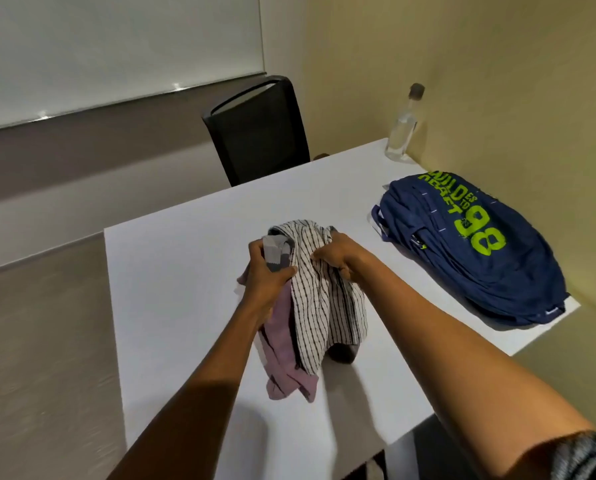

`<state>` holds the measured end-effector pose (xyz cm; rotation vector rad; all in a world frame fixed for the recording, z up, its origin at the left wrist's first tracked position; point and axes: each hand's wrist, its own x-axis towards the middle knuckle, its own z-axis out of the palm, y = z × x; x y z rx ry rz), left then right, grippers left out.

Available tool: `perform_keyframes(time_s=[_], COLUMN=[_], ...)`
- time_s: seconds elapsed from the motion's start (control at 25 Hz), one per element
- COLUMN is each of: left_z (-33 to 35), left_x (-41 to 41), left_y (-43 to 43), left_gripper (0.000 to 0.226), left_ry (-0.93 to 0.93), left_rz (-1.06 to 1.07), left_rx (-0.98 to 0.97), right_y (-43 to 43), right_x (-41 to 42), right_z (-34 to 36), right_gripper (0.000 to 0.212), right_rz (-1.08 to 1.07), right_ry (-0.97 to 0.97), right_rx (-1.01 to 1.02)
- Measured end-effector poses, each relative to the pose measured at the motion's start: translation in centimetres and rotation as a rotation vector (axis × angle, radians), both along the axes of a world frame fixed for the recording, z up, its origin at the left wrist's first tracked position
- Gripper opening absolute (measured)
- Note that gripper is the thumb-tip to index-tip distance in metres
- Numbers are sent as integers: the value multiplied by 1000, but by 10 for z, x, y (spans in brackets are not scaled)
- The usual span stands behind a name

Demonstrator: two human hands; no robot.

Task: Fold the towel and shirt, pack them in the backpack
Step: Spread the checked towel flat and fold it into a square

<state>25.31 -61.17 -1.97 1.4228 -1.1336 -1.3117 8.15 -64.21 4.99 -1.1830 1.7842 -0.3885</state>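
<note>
A white shirt with thin dark stripes point(320, 299) lies bunched in the middle of the white table point(172, 271). Under its left side a mauve towel point(282, 344) hangs out toward me. My left hand point(265, 271) grips the left side of the bundle, at a grey and white patch of cloth. My right hand point(334, 256) grips the striped shirt at its upper right. A navy backpack point(469, 247) with lime green lettering lies flat at the table's right side, apart from both hands.
A clear bottle point(402, 131) with a grey cap stands at the table's far right corner. A black chair point(258, 129) is pushed in at the far edge. A whiteboard point(116, 46) hangs on the left wall. The right wall is close to the backpack.
</note>
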Motion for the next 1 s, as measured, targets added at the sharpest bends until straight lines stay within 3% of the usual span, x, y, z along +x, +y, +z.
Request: perform_keyframes(time_s=[0.2, 0.28, 0.36, 0.68, 0.76, 1.0], left_z=[-48, -60, -66, -80, -85, -90], left_x=[14, 20, 20, -1, -9, -47], left_y=[-35, -44, -46, 8, 31, 106], left_gripper=[91, 89, 81, 71, 76, 57], left_ry=[-79, -145, -195, -336, -407, -454], left_rz=[-94, -73, 6, -67, -120, -166], left_rx=[42, 73, 108, 179, 184, 250], right_y=[-28, -37, -39, 33, 62, 140], right_x=[11, 12, 10, -1, -14, -54], right_z=[-44, -58, -70, -103, -110, -124], right_gripper=[68, 88, 96, 81, 79, 73], right_rz=[-165, -170, -123, 53, 54, 20], right_ry=[-154, -107, 0, 149, 194, 241], right_rx=[-86, -124, -164, -88, -83, -43])
